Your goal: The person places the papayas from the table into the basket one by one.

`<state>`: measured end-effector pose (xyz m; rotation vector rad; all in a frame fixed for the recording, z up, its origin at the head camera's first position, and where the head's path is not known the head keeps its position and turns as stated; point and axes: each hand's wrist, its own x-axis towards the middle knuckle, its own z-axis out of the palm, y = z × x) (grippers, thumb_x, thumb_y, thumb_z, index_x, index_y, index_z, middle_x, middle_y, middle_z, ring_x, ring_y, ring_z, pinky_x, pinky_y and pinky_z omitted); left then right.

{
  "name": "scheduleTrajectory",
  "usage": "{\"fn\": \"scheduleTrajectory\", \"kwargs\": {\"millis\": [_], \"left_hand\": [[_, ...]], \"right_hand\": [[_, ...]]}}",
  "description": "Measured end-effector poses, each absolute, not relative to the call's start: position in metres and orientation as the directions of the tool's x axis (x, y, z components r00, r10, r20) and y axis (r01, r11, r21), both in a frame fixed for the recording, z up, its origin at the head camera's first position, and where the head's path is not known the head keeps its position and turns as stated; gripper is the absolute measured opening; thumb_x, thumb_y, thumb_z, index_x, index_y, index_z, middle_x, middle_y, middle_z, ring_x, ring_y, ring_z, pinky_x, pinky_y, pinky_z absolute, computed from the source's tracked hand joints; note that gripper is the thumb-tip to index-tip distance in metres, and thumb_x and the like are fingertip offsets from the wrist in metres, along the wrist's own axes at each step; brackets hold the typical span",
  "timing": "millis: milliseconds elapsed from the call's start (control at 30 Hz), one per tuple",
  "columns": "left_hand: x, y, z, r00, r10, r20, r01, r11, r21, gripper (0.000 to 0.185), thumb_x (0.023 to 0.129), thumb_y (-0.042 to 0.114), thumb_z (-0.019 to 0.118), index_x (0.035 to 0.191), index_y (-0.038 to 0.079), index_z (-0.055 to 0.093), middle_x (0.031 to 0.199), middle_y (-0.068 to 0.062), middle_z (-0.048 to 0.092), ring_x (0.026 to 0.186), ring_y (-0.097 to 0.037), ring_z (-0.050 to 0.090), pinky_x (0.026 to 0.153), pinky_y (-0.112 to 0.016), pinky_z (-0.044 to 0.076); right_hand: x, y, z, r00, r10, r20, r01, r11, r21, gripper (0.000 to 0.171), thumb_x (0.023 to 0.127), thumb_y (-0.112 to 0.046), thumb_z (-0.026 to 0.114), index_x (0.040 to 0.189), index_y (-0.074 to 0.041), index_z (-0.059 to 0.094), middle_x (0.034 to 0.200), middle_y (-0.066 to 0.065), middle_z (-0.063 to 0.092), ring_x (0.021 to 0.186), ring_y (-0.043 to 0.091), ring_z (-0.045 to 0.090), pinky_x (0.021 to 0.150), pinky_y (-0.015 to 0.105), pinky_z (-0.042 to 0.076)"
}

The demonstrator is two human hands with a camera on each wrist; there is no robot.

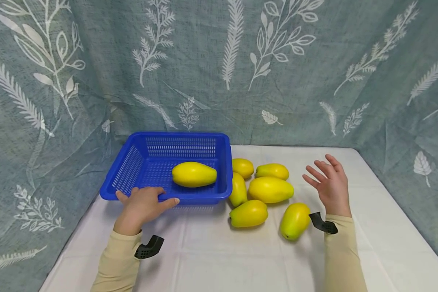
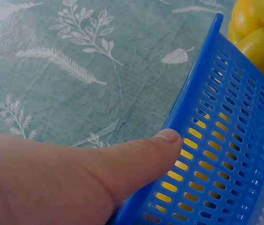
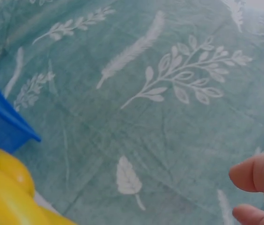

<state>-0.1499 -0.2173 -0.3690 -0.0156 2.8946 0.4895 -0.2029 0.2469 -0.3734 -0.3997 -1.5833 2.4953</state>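
- The left hand [image 1: 140, 207] rests on the near rim of the blue basket [image 1: 131, 162], with the thumb [image 2: 146, 154] lying along the outside of the perforated wall and the fingers curled over the rim's edge.
- The right hand [image 1: 330, 184] is raised above the counter [image 1: 219, 259], fingers spread and relaxed, holding nothing; it is just right of the loose fruit and touches none of it.
- The blue basket is rectangular, of glossy plastic, with slotted walls and a mesh floor. It stands on the counter's rear left part, close to the backdrop.
- One yellow fruit [image 1: 194, 174] lies on its side inside the basket, toward the right wall. It is oval and smooth-skinned, tapering at one end.
- Six more yellow fruits lie on the counter just right of the basket, in a loose cluster:
  - the rear fruit [image 1: 242, 167] sits near the basket's right wall;
  - the upright-lying fruit [image 1: 238, 189] touches or nearly touches that wall;
  - the rear right fruit [image 1: 272, 171] lies behind the large middle fruit [image 1: 271, 189];
  - the front fruit [image 1: 249, 213] and the greenish-tipped fruit [image 1: 295, 220] lie nearest the person.
- The counter is covered with a white cloth.
- A grey-green backdrop [image 1: 219, 61] printed with white leaves hangs behind and to both sides.
- Both forearms wear beige sleeves [image 1: 341, 251], each with a black wrist mount.
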Motion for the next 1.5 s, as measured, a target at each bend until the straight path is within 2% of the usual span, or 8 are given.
{"fn": "scheduleTrajectory", "kwargs": {"millis": [167, 300, 433, 567, 733, 967, 1267, 1500], "left_hand": [[-0.149, -0.217, -0.366, -0.979, 0.024, -0.204, -0.044, 0.946, 0.32, 0.082, 0.092, 0.067, 0.058, 0.14, 0.001, 0.06, 0.142, -0.03, 0.058, 0.13, -0.071, 0.037, 0.098, -0.094, -0.001], [-0.148, -0.217, -0.364, -0.978, 0.018, -0.21, -0.049, 0.949, 0.31, 0.08, 0.092, 0.066, 0.058, 0.14, 0.001, 0.06, 0.142, -0.03, 0.058, 0.131, -0.07, 0.036, 0.098, -0.094, 0.0], [-0.147, -0.217, -0.364, -0.977, 0.017, -0.211, -0.051, 0.949, 0.312, 0.079, 0.093, 0.065, 0.058, 0.139, 0.001, 0.06, 0.141, -0.03, 0.058, 0.13, -0.07, 0.037, 0.099, -0.094, 0.0], [-0.146, -0.216, -0.365, -0.977, 0.016, -0.214, -0.053, 0.947, 0.316, 0.079, 0.093, 0.066, 0.058, 0.139, 0.002, 0.06, 0.141, -0.03, 0.058, 0.13, -0.071, 0.037, 0.099, -0.094, 0.0], [-0.147, -0.217, -0.365, -0.976, 0.018, -0.217, -0.054, 0.946, 0.321, 0.081, 0.093, 0.066, 0.058, 0.14, 0.001, 0.059, 0.142, -0.031, 0.057, 0.13, -0.071, 0.036, 0.099, -0.094, -0.001], [-0.147, -0.216, -0.365, -0.975, 0.019, -0.223, -0.056, 0.944, 0.325, 0.081, 0.092, 0.066, 0.059, 0.14, 0.001, 0.059, 0.142, -0.03, 0.057, 0.13, -0.07, 0.037, 0.099, -0.093, -0.001], [-0.149, -0.217, -0.367, -0.979, 0.022, -0.202, -0.046, 0.943, 0.329, 0.078, 0.092, 0.065, 0.06, 0.139, 0.002, 0.061, 0.14, -0.029, 0.06, 0.128, -0.069, 0.039, 0.099, -0.093, -0.001], [-0.148, -0.217, -0.368, -0.981, 0.02, -0.195, -0.045, 0.946, 0.321, 0.077, 0.093, 0.064, 0.059, 0.138, 0.001, 0.061, 0.139, -0.03, 0.06, 0.127, -0.068, 0.04, 0.099, -0.093, -0.001]], "right_hand": [[-0.21, 0.238, -0.382, -0.972, 0.204, -0.112, 0.046, -0.301, -0.953, 0.05, 0.105, -0.023, 0.056, 0.151, -0.023, 0.035, 0.126, -0.002, 0.05, 0.098, 0.01, 0.072, 0.079, 0.027, 0.063], [-0.216, 0.227, -0.392, -0.996, 0.073, -0.041, 0.035, -0.073, -0.997, 0.054, 0.105, -0.017, 0.055, 0.155, -0.019, 0.035, 0.138, 0.007, 0.051, 0.106, 0.007, 0.068, 0.088, 0.023, 0.06], [-0.221, 0.219, -0.402, -0.994, -0.105, 0.013, -0.038, 0.241, -0.97, 0.059, 0.105, -0.011, 0.056, 0.159, -0.013, 0.033, 0.152, 0.022, 0.046, 0.125, 0.024, 0.062, 0.096, 0.019, 0.055], [-0.224, 0.214, -0.408, -0.977, -0.214, 0.015, -0.103, 0.408, -0.907, 0.059, 0.103, -0.006, 0.057, 0.157, -0.008, 0.035, 0.153, 0.028, 0.046, 0.137, 0.045, 0.052, 0.109, 0.038, 0.052], [-0.227, 0.211, -0.414, -0.961, -0.274, -0.028, -0.121, 0.51, -0.851, 0.064, 0.098, -0.004, 0.063, 0.157, -0.009, 0.038, 0.153, 0.029, 0.046, 0.14, 0.049, 0.047, 0.113, 0.059, 0.044], [-0.226, 0.204, -0.421, -0.933, -0.349, -0.089, -0.158, 0.617, -0.771, 0.062, 0.099, -0.019, 0.066, 0.156, -0.017, 0.041, 0.158, 0.021, 0.044, 0.141, 0.047, 0.045, 0.114, 0.062, 0.04], [-0.221, 0.199, -0.417, -0.876, -0.464, -0.133, -0.207, 0.611, -0.764, 0.054, 0.106, -0.016, 0.051, 0.158, -0.012, 0.038, 0.168, 0.017, 0.027, 0.156, 0.044, 0.018, 0.123, 0.067, 0.021], [-0.222, 0.193, -0.418, -0.879, -0.463, -0.116, -0.229, 0.621, -0.749, 0.059, 0.102, -0.016, 0.06, 0.158, -0.013, 0.04, 0.166, 0.017, 0.032, 0.152, 0.044, 0.028, 0.121, 0.065, 0.026]]}}
